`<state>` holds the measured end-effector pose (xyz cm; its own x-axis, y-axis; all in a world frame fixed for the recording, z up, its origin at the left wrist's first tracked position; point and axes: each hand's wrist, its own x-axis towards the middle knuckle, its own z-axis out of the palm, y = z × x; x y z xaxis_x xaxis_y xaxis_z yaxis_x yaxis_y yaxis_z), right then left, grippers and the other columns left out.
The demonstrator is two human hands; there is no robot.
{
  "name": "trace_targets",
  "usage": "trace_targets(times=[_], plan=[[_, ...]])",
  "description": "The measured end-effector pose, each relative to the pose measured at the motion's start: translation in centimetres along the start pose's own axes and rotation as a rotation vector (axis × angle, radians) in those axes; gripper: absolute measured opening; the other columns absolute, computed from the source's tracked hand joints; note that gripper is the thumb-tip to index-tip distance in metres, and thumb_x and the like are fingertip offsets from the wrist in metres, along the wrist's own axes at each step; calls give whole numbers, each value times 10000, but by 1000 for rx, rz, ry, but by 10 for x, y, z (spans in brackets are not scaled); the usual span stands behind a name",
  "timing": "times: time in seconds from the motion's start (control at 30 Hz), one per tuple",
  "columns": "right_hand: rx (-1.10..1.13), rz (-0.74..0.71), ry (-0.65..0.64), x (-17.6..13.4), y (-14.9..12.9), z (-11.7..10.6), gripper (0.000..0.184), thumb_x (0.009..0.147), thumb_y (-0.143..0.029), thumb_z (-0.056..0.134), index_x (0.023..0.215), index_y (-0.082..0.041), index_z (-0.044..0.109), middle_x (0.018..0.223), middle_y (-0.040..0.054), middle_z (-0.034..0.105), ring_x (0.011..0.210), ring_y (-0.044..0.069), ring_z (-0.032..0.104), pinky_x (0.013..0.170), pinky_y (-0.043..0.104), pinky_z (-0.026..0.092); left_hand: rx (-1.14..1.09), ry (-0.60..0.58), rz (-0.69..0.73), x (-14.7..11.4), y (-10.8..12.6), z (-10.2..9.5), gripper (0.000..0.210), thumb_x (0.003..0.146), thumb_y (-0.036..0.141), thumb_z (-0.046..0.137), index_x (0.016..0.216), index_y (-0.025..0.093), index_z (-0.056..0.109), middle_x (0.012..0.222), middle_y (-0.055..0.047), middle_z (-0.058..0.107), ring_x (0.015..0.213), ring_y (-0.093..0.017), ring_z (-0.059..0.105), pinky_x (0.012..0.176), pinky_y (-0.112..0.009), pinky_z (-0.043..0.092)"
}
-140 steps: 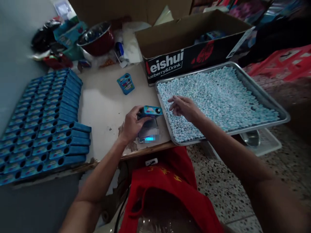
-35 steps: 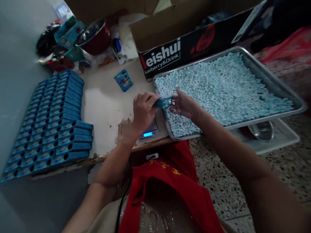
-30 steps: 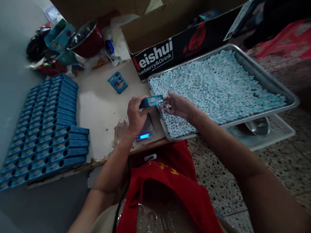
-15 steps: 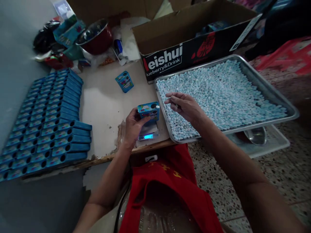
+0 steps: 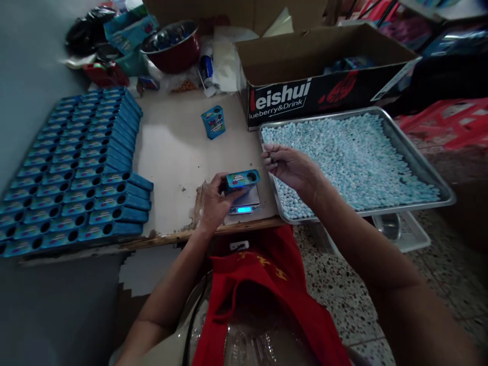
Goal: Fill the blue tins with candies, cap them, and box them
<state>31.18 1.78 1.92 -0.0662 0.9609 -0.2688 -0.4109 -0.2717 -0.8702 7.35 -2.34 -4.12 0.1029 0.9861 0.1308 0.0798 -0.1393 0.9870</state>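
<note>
My left hand [image 5: 221, 201] is closed around a small blue candy box [image 5: 242, 179], whose top with a dark round hole faces up. The box is over a small digital scale [image 5: 247, 206] with a lit blue display; whether it rests on the scale I cannot tell. To its right, my right hand [image 5: 287, 165] hovers by the left rim of a metal tray [image 5: 415, 147] spread with pale blue and white candies [image 5: 343, 162]. Its fingers are curled together, and what they hold is hidden. Another blue box [image 5: 213, 122] stands alone farther back on the table.
Rows of blue boxes [image 5: 87, 168] with round holes fill the table's left side. Behind the tray is a black cardboard carton [image 5: 282, 99]. A red bowl [image 5: 173, 53] and bags crowd the back. A plastic tray [image 5: 415, 234] sits below the metal one.
The view has shifted. The held box has tipped so that its top shows more and its front less. A white candy at its hole is no longer visible. My right hand's fingers have curled in more.
</note>
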Motion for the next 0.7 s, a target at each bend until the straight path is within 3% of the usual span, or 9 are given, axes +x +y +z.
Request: trace_targets(times=[0.1, 0.23, 0.3, 0.4, 0.5, 0.6, 0.7], plan=[[19, -95, -30, -12, 4, 13, 194, 815, -103, 725, 917, -260, 779, 910, 3, 746, 773, 123, 666, 738, 240, 597, 43, -21, 13, 2, -1, 2, 441, 770, 398, 989, 1104, 247, 743, 1011, -5, 811, 934, -205, 754, 903, -346, 616], [-114, -292, -100, -22, 15, 33, 49, 922, -273, 815, 901, -303, 782, 935, 4, 751, 885, 168, 719, 869, 321, 653, -34, -38, -25, 4, -15, 10, 474, 743, 431, 997, 1083, 254, 719, 975, 2, 803, 906, -209, 751, 876, -350, 613], [-187, -366, -113, -22, 23, 38, 111, 955, -366, 846, 884, -320, 774, 928, 4, 745, 915, 187, 730, 901, 361, 660, -85, -32, -31, 5, -23, 12, 480, 744, 448, 991, 1088, 262, 712, 969, 6, 799, 903, -208, 751, 868, -351, 616], [-332, -448, -117, -20, 35, 38, 162, 999, -461, 823, 909, -330, 792, 982, 16, 773, 1008, 216, 751, 988, 406, 650, -99, -57, -23, 7, -31, 11, 495, 757, 488, 976, 1108, 272, 703, 992, 3, 796, 926, -214, 755, 875, -364, 627], [-538, -621, -137, -17, 44, 35, 234, 1055, -509, 735, 958, -305, 796, 1045, 34, 812, 1070, 244, 767, 1040, 439, 644, -27, -97, -13, 9, -33, 6, 529, 772, 546, 951, 1141, 272, 689, 1023, 1, 791, 973, -228, 758, 891, -381, 634], [-699, -789, -157, -15, 54, 31, 282, 1119, -482, 623, 989, -296, 791, 1006, 15, 826, 974, 225, 784, 1061, 455, 645, 18, -107, -13, 9, -34, 2, 522, 801, 580, 922, 1147, 274, 678, 1034, 5, 788, 1015, -235, 761, 907, -381, 631], [-772, -824, -130, -15, 63, 28, 274, 1145, -451, 589, 1020, -311, 789, 986, -21, 840, 932, 209, 807, 1233, 548, 558, 32, -112, -8, 9, -36, 2, 498, 814, 571, 919, 1138, 276, 682, 1049, 4, 796, 1026, -233, 762, 912, -379, 628]])
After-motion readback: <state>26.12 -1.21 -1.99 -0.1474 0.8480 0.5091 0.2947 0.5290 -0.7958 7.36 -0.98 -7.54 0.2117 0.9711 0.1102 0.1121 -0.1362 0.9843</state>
